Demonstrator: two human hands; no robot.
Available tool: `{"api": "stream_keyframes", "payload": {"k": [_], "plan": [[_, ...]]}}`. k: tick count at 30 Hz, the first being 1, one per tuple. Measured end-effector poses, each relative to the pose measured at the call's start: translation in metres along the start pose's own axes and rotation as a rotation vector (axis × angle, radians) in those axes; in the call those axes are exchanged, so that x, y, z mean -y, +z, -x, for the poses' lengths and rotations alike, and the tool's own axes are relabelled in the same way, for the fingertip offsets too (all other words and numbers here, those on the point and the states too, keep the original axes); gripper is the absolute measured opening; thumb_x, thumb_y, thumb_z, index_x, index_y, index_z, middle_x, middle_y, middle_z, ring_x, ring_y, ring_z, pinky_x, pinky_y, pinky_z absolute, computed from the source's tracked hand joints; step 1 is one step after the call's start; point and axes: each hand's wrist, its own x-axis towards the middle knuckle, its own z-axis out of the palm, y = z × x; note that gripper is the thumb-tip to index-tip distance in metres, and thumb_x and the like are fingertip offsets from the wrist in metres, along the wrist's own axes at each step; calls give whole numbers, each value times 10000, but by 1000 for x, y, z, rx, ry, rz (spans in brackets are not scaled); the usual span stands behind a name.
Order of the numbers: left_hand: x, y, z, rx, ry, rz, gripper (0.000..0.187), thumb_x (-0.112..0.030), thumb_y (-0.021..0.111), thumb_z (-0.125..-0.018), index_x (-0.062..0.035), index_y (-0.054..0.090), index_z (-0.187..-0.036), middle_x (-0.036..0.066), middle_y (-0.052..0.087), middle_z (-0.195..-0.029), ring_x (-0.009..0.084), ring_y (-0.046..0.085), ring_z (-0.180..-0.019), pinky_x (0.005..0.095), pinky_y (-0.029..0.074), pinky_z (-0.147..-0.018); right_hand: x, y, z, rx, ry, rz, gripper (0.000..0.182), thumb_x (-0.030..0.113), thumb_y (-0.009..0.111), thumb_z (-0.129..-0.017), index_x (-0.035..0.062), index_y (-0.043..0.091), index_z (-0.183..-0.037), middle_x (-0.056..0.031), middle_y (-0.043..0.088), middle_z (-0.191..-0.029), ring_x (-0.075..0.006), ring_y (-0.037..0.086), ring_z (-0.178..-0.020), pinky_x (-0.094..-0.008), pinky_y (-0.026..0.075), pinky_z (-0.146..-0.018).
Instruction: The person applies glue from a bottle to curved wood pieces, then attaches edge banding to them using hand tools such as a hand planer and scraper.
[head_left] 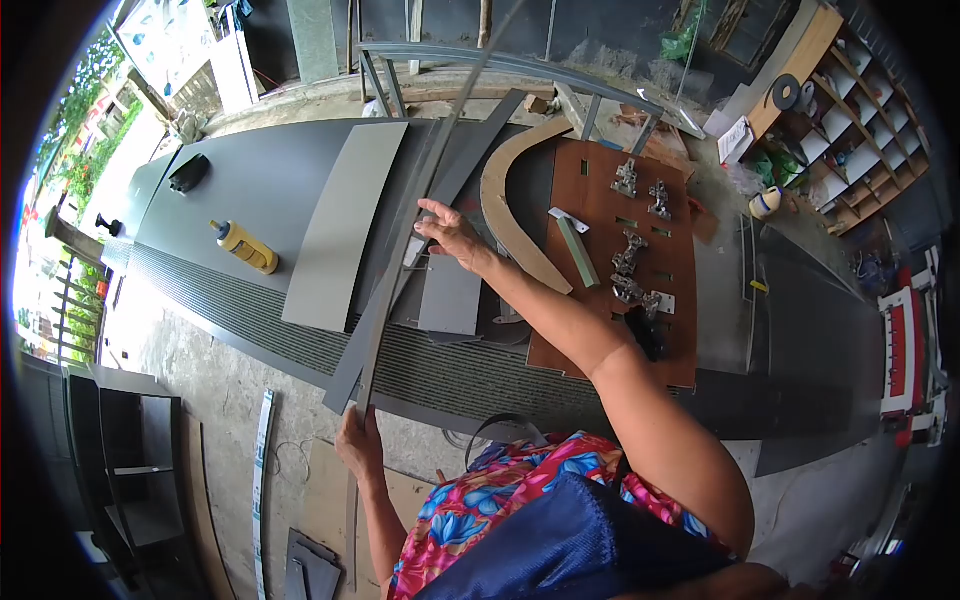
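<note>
My left hand is closed round the lower part of a long thin strip, which slants up and away across the dark workbench. Beside the strip, farther along, my right hand is open with its fingers apart; whether the fingertips touch it is unclear. Beneath the strip lie dark narrow boards and a grey panel. A wide light-grey panel rests to the left. Right of my right hand are a curved wooden piece and a brown board bearing several metal hinges.
A yellow bottle and a black object are on the bench's left part. Behind stands a grey metal frame. A wooden shelf unit is at upper right, dark cabinets at lower left.
</note>
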Motion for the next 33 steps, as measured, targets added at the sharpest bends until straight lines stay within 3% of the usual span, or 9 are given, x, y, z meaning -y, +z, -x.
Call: {"api": "stream_keyframes", "payload": {"k": [3, 5, 8, 11, 17, 20, 24, 30, 33], "plan": [[2, 2, -18, -45, -32, -30, 323, -331, 640, -866, -40, 546, -761, 175, 585, -649, 398, 577, -621, 465, 411, -530, -58, -20, -30, -27, -329, 128, 548, 245, 667, -841, 2, 485, -1297, -151, 603, -1208, -219, 612, -1054, -320, 524, -785], [0, 4, -31, -79, -53, -10, 329, -338, 634, -871, -41, 546, -761, 174, 585, -651, 398, 576, -627, 466, 409, -536, -30, -40, 11, -163, -249, 495, 478, 200, 674, -806, -8, 549, -1218, -222, 609, -1161, -270, 639, -1003, -361, 516, -819], [6, 11, -46, -82, -79, -19, 350, -355, 621, -878, -35, 546, -758, 175, 586, -652, 395, 578, -625, 464, 409, -547, -48, -86, 36, -384, -384, 873, 459, 167, 671, -757, -23, 573, -1163, -248, 591, -1124, -371, 571, -1061, -399, 444, -943], [7, 18, -54, -77, -104, -42, 363, -366, 612, -882, -29, 553, -758, 174, 592, -655, 391, 582, -627, 466, 416, -560, -76, -118, 60, -416, -364, 1128, 624, 128, 735, -730, 5, 452, -1272, -222, 516, -1166, -375, 522, -1067, -428, 449, -915], [10, 33, -58, -84, -127, -77, 357, -357, 616, -874, -23, 569, -757, 168, 628, -710, 380, 613, -677, 461, 444, -602, -58, -111, 99, -432, -285, 1324, 635, 179, 741, -744, 3, 441, -1276, -201, 498, -1170, -370, 493, -1112, -441, 430, -922], [25, 39, -62, -70, -77, -71, 298, -312, 656, -848, -32, 566, -801, 159, 647, -755, 380, 623, -712, 455, 458, -631, -59, -124, 91, -540, -386, 1329, 516, 189, 720, -768, 30, 507, -1211, -169, 549, -1104, -331, 544, -1048, -406, 462, -865], [29, 40, -67, -3, -150, -53, 266, -238, 713, -794, -57, 549, -898, 166, 654, -828, 371, 630, -780, 454, 464, -676, -36, -130, 56, -545, -320, 1134, 255, 196, 670, -810, 56, 631, -1019, -140, 636, -948, -315, 618, -922, -406, 500, -778], [5, 26, -51, 29, -172, -151, 315, -183, 762, -727, -104, 551, -948, 137, 597, -961, 365, 605, -858, 458, 472, -718, -42, -139, -27, -490, -235, 1172, 216, 224, 644, -829, 65, 627, -975, -153, 636, -960, -335, 628, -903, -425, 512, -757], [13, 32, -49, 53, -175, -197, 343, -183, 778, -708, -121, 566, -971, 126, 574, -995, 348, 590, -910, 448, 474, -737, -50, -139, -50, -599, -257, 1256, 221, 206, 677, -798, 69, 651, -970, -124, 669, -918, -312, 653, -857, -403, 521, -712]]}}
